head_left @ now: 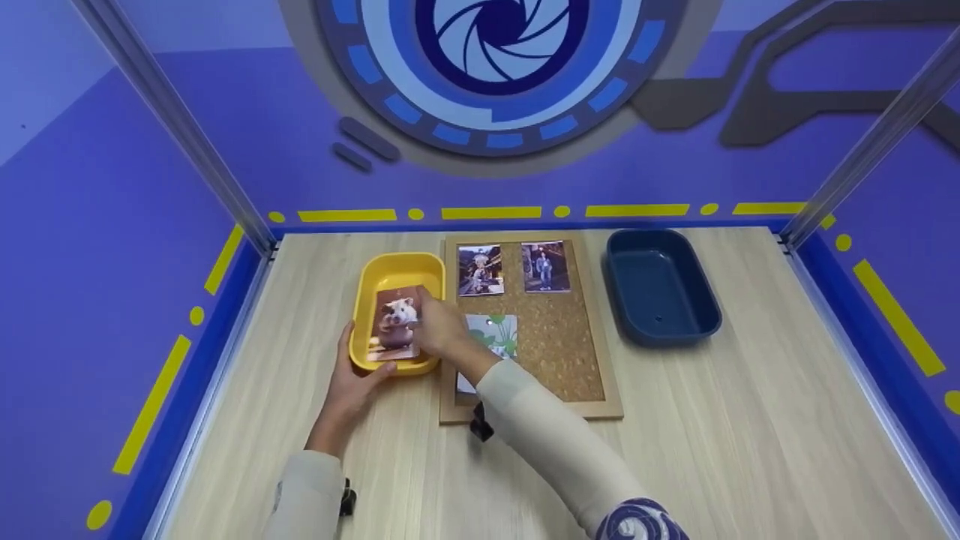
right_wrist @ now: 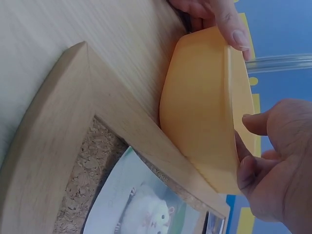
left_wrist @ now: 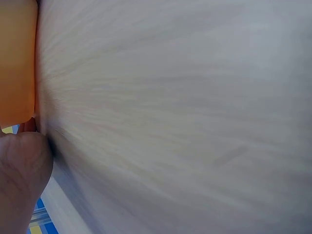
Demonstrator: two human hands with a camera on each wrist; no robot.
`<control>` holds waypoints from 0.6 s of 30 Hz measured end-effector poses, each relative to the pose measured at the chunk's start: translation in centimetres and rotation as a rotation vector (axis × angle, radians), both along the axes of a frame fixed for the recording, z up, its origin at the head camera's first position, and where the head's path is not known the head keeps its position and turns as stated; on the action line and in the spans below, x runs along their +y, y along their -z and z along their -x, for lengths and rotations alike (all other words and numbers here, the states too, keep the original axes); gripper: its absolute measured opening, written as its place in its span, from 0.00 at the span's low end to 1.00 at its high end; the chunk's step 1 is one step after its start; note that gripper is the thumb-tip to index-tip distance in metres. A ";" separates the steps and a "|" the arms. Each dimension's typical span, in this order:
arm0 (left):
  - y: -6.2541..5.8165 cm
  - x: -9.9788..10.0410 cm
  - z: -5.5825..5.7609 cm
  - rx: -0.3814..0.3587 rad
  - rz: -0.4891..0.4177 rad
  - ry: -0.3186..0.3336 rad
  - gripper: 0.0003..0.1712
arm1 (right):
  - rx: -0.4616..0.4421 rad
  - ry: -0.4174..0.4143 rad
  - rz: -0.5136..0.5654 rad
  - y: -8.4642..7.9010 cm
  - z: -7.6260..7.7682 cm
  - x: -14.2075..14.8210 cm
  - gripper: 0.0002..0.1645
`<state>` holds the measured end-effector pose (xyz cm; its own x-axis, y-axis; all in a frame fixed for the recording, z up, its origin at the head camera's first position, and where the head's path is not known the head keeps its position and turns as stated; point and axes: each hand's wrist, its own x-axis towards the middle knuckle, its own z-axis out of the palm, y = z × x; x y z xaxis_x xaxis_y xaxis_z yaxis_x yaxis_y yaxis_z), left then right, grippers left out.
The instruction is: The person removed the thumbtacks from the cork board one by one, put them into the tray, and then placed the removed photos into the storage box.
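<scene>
A yellow tray (head_left: pixel 405 262) stands on the table, with a photo of a hamster (head_left: pixel 397 319) in it. My left hand (head_left: pixel 356 382) holds the tray, its thumb on the front rim and its fingers along the left side. My right hand (head_left: pixel 442 326) reaches over the tray's right rim to the photo's right edge. In the right wrist view its thumb (right_wrist: pixel 256 123) and bent fingers stand apart at the rim; the photo is hidden there, so a grip cannot be made out. Beside the tray lies a framed corkboard (head_left: pixel 559 337) with several photos on it.
A dark blue tray (head_left: pixel 705 300) stands right of the corkboard. Two photos of people, one on the left (head_left: pixel 481 270) and one on the right (head_left: pixel 546 267), lie along the board's top. A photo with green leaves (head_left: pixel 495 330) is partly under my right arm. Purple panels enclose the table.
</scene>
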<state>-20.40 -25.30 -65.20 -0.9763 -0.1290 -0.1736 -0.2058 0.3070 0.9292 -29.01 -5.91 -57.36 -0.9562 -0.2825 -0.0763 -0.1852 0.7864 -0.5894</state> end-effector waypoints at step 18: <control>-0.1 0.2 -0.1 0.014 0.003 -0.004 0.67 | 0.049 0.002 0.220 -0.8 0.2 1.4 0.06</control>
<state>-20.32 -25.09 -65.11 -0.9782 -0.1333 -0.1592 -0.1937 0.3093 0.9310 -29.18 -4.54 -56.57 -0.9578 -0.2856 0.0333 -0.2165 0.6400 -0.7373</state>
